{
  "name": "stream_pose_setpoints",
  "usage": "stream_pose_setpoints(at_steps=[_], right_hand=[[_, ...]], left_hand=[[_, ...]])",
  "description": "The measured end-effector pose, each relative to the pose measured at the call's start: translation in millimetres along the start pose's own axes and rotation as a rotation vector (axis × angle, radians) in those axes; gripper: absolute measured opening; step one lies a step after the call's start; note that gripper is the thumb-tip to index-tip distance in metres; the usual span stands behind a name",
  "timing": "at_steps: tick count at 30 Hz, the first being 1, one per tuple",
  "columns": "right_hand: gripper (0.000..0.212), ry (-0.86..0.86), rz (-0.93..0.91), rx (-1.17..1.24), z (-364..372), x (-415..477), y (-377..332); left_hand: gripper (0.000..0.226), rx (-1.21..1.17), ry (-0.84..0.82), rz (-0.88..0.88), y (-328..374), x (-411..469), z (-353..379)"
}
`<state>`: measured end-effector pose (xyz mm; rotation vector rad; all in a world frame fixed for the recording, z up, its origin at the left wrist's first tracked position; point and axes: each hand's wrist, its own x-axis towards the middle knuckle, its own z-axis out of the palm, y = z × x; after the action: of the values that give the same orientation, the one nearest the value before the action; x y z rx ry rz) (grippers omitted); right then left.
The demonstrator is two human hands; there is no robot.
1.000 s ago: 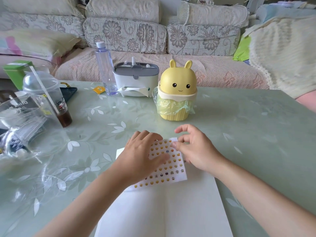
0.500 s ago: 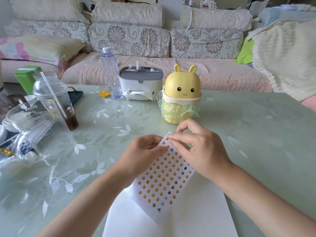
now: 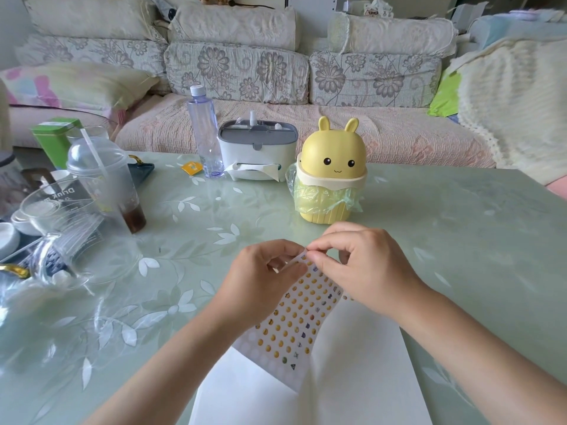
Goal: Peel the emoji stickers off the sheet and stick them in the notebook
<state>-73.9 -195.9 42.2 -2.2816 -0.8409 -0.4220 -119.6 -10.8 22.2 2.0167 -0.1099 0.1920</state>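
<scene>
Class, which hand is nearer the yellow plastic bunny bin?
Right. The right hand is in front of the yellow plastic bunny bin; the left hand is further left.

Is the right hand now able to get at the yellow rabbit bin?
Probably yes: the bin stands just beyond the right hand, with only bare table between them. The hand is pinching at the top of the sticker sheet, though, so it would have to let go first.
</scene>
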Motion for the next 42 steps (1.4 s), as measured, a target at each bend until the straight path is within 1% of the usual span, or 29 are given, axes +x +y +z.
stream_pose_setpoints(at_steps=[3, 5, 7, 10, 13, 15, 21, 27, 30, 33, 37, 40, 42], right_hand=[[0.007, -0.037, 0.075, 0.125, -3.8, 1.5, 4.0], [0.011, -0.046, 0.085, 0.118, -5.8, 1.6, 5.9], [0.012, -0.043, 0.067, 0.11, -6.9, 0.8, 5.3], [0.007, -0.02, 0.016, 0.114, -6.5, -1.6, 2.8], [0.005, -0.012, -0.024, 0.046, -8.1, -2.0, 1.9], [0.005, -0.013, -0.052, -0.013, -10.2, -2.3, 0.3], [0.013, -0.002, -0.12, -0.169, -8.7, -3.6, -6.4], [0.013, -0.033, -0.061, -0.128, -11.2, -3.5, -3.9], [0.013, -0.034, 0.033, -0.018, -9.1, -4.5, -4.4], [0.013, -0.052, 0.209, 0.165, -8.5, -4.6, -7.7], [0.016, -0.135, 0.445, 0.361, -5.6, -2.0, -7.4], [0.015, -0.146, 0.635, 0.503, -0.1, -1.4, -3.0], [0.015, -0.106, 0.68, 0.482, 4.8, -4.5, 4.2]], left_hand=[[0.021, 0.101, -0.012, 0.001, 0.5, 0.0, -2.1], [0.018, 0.113, -0.02, 0.01, 1.4, -0.9, -1.6], [0.014, 0.028, -0.03, 0.007, 1.8, -1.9, 0.0], [0.011, -0.139, -0.063, -0.042, 3.9, -3.4, 1.2], [0.009, -0.141, -0.078, -0.027, 5.1, -4.6, 2.2], [0.011, -0.142, -0.066, -0.012, 5.0, -5.4, 3.7], [0.009, -0.041, 0.013, 0.05, 0.8, -3.3, 6.3], [0.01, 0.063, 0.001, 0.07, 0.5, -3.1, 6.1], [0.01, 0.058, -0.005, 0.053, 0.0, -3.2, 5.9], [0.01, 0.055, -0.017, 0.037, 1.0, -2.0, 4.0], [0.013, 0.071, -0.096, 0.005, 1.4, -1.8, 0.2], [0.011, 0.151, -0.165, -0.061, -1.5, -0.6, -4.3], [0.008, 0.287, -0.207, -0.147, -7.7, -0.3, -10.7]])
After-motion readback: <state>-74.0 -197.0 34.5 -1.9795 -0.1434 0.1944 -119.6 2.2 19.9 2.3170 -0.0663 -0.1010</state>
